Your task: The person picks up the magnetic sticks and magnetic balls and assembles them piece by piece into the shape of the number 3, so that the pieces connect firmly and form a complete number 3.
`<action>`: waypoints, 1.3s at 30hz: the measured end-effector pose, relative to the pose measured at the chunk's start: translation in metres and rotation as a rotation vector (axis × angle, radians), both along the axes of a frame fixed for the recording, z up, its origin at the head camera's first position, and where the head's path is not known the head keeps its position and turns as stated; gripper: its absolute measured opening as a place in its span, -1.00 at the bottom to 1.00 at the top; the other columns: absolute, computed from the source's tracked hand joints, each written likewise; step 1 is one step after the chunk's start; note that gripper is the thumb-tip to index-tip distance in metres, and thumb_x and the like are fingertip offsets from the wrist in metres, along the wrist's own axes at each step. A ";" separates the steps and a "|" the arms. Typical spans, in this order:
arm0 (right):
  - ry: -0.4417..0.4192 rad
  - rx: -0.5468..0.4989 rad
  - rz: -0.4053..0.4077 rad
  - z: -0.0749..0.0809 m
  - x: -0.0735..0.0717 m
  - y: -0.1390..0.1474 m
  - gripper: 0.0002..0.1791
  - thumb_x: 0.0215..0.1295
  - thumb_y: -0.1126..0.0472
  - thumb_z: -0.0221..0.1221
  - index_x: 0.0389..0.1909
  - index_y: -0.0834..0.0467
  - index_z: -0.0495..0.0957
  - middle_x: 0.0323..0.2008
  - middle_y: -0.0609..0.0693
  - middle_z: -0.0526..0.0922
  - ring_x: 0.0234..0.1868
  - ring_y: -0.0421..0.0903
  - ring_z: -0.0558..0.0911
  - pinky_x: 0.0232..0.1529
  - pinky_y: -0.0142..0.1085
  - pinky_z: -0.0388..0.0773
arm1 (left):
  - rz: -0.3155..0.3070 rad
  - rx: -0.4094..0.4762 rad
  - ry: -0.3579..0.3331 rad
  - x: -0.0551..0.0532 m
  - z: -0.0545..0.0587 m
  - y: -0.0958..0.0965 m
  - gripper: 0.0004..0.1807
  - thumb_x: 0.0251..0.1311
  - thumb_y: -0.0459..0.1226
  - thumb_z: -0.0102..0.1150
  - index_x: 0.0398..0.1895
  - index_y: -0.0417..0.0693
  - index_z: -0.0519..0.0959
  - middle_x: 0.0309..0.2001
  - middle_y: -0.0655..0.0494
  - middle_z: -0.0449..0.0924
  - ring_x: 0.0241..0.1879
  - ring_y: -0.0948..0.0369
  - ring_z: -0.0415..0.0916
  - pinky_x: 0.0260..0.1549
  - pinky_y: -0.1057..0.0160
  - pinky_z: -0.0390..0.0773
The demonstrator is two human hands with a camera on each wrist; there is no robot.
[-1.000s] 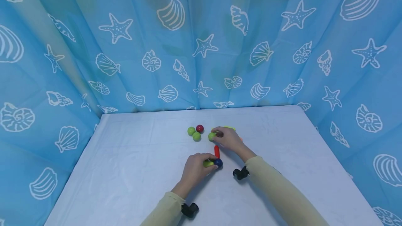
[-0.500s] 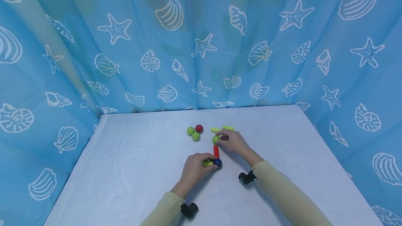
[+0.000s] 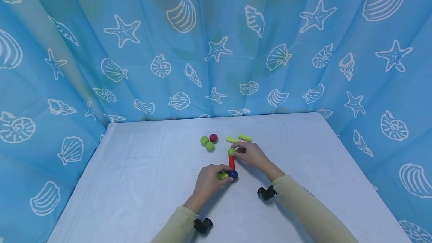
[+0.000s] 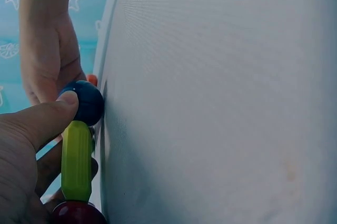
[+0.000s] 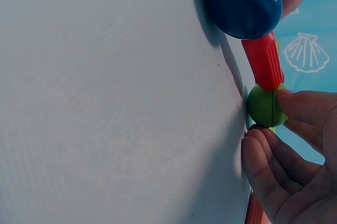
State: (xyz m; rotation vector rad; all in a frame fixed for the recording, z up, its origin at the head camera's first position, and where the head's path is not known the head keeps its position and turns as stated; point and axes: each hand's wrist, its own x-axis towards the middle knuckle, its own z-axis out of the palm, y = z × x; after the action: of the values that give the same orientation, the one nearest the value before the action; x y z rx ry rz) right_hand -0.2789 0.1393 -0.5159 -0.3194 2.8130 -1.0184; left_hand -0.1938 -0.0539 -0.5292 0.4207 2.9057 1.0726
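Observation:
In the head view my left hand (image 3: 207, 185) pinches a dark blue ball (image 3: 233, 175) on the table. A ribbed yellow-green rod (image 4: 77, 163) runs from that ball to a dark red ball (image 4: 79, 213), partly cut off in the left wrist view. A red ribbed rod (image 5: 263, 61) extends from the blue ball away from me. At its far end my right hand (image 3: 251, 155) pinches a green ball (image 5: 263, 105) between thumb and fingers. The green ball appears to touch the rod tip.
Beyond the hands, two green balls (image 3: 210, 146) and a red ball (image 3: 213, 138) sit clustered. Two yellow-green rods (image 3: 245, 138) lie to their right. An orange rod (image 5: 254, 208) shows by the right fingers. A blue shell-print curtain (image 3: 216, 48) surrounds the white table (image 3: 141, 183).
My right hand has brought the green ball nearer and slightly right, to the far end of the red rod. The yellow-green rods behind it came into sight. The left hand holds still.

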 end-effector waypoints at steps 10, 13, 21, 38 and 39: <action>0.001 -0.011 0.007 -0.003 0.000 0.000 -0.66 0.34 0.04 0.34 0.11 -0.10 0.68 -0.17 -0.09 0.72 -0.08 -0.08 0.65 0.05 -0.09 0.60 | -0.003 -0.001 0.008 0.000 0.001 0.000 -0.69 0.14 -0.08 0.49 -0.02 0.21 0.76 -0.10 0.34 0.74 -0.09 0.23 0.58 -0.04 0.12 0.54; 0.000 -0.018 0.008 -0.003 0.001 -0.001 -0.66 0.34 0.04 0.34 0.12 -0.09 0.67 -0.15 -0.08 0.73 -0.05 -0.06 0.66 0.07 -0.08 0.60 | -0.006 -0.003 0.020 0.000 0.000 0.000 -0.69 0.15 -0.08 0.49 -0.02 0.21 0.76 -0.09 0.34 0.74 -0.08 0.23 0.59 -0.02 0.11 0.54; 0.006 -0.023 0.003 -0.002 0.003 -0.001 -0.67 0.35 0.07 0.33 0.11 -0.08 0.66 -0.16 -0.07 0.73 -0.06 -0.06 0.67 0.04 -0.09 0.61 | -0.004 -0.002 0.013 0.000 0.000 0.000 -0.69 0.14 -0.09 0.49 -0.02 0.21 0.76 -0.09 0.33 0.74 -0.06 0.22 0.59 0.00 0.08 0.55; 0.026 -0.021 0.012 -0.004 0.003 -0.003 -0.68 0.34 0.09 0.34 0.09 -0.07 0.66 -0.18 -0.09 0.71 -0.09 -0.07 0.66 0.04 -0.09 0.61 | 0.001 0.006 0.010 0.000 -0.002 0.000 -0.68 0.14 -0.08 0.49 -0.01 0.21 0.75 -0.09 0.33 0.72 -0.10 0.24 0.55 -0.06 0.14 0.53; 0.023 -0.021 0.011 -0.004 0.003 -0.003 -0.68 0.34 0.09 0.34 0.10 -0.07 0.66 -0.18 -0.09 0.71 -0.09 -0.07 0.66 0.05 -0.09 0.61 | 0.001 0.006 0.009 0.000 -0.002 0.000 -0.68 0.15 -0.08 0.49 -0.01 0.21 0.75 -0.09 0.33 0.72 -0.09 0.24 0.56 -0.06 0.14 0.53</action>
State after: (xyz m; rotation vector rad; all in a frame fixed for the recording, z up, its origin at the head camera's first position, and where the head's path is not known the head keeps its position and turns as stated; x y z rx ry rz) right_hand -0.2759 0.1364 -0.5195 -0.3512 2.8188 -1.0497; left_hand -0.1943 -0.0541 -0.5312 0.4251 2.9119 1.0829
